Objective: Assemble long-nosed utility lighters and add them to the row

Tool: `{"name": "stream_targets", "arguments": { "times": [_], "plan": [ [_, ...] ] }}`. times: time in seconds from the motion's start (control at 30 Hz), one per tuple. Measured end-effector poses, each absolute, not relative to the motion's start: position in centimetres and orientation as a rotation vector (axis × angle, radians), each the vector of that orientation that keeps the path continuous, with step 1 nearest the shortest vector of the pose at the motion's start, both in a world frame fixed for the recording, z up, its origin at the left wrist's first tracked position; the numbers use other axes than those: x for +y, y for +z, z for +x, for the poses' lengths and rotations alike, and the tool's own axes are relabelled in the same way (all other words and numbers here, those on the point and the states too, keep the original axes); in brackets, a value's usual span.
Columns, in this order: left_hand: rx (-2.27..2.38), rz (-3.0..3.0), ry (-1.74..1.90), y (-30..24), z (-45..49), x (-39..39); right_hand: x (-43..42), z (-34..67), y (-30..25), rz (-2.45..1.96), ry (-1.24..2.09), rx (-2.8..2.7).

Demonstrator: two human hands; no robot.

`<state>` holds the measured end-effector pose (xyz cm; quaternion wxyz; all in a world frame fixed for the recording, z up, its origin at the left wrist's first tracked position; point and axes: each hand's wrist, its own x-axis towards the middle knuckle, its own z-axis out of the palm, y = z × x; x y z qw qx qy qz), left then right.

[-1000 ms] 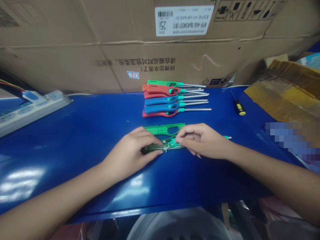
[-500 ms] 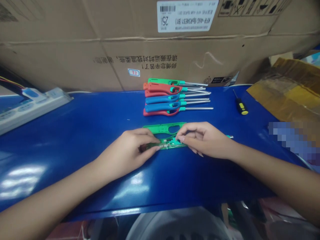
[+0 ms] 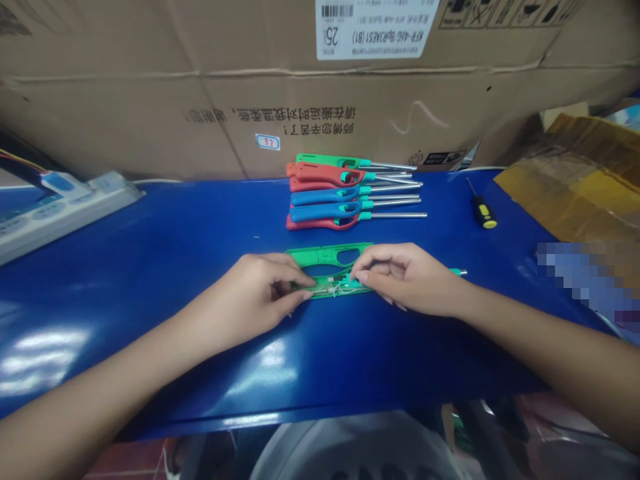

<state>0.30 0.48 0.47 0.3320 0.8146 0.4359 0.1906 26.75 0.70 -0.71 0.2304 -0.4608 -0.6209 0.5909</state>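
Note:
In front of me on the blue table lies an opened green long-nosed lighter (image 3: pixel 345 291), its inner parts and thin white wires exposed. My left hand (image 3: pixel 265 287) grips its left end between thumb and fingers, around the clear fuel tank (image 3: pixel 317 289). My right hand (image 3: pixel 405 275) pinches the lighter near its turquoise trigger (image 3: pixel 349 279); the fingers hide part of it. Beyond the right hand the turquoise and metal nozzle end (image 3: pixel 459 272) pokes out. Just behind the opened body rests the other green casing half (image 3: pixel 320 257), its right end partly covered by my right hand.
Several red, blue and green lighters (image 3: pixel 325 212) lie stacked at the back. A black and yellow screwdriver (image 3: pixel 483 212) is to their right, near a brown taped package (image 3: pixel 575 180). A white power strip (image 3: pixel 65 213) sits at left. A large cardboard box (image 3: pixel 150 120) stands behind.
My left hand has slid slightly left along the lighter, uncovering more of the clear tank. My right hand stays nearly where it was. The camera view has shifted a little.

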Motion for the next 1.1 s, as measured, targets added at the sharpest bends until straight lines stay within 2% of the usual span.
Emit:
{"name": "stream_targets", "arguments": {
  "times": [0.43, 0.5, 0.73, 0.9, 1.1],
  "plan": [
    [1.063, 2.214, 0.482, 0.4, -0.2, 1.6, 0.6, 26.8, -0.9, -1.209, 1.512, -1.826],
    [1.059, 2.247, 0.471, 0.6, -0.2, 1.5, 0.5, 26.9, -1.0, -1.164, 1.369, -1.908],
    [1.038, 2.360, 0.412, 1.0, -0.3, 1.0, 0.2, 27.3, -1.2, -0.813, 0.509, -2.444],
    [1.024, 2.396, 0.405, 1.0, -0.3, 1.1, 0.3, 27.8, -1.3, -0.752, 0.141, -2.766],
    [0.968, 2.437, 0.410, 0.9, -0.5, 1.4, 0.0, 27.6, -0.8, -0.684, -0.153, -2.912]
  ]
}}
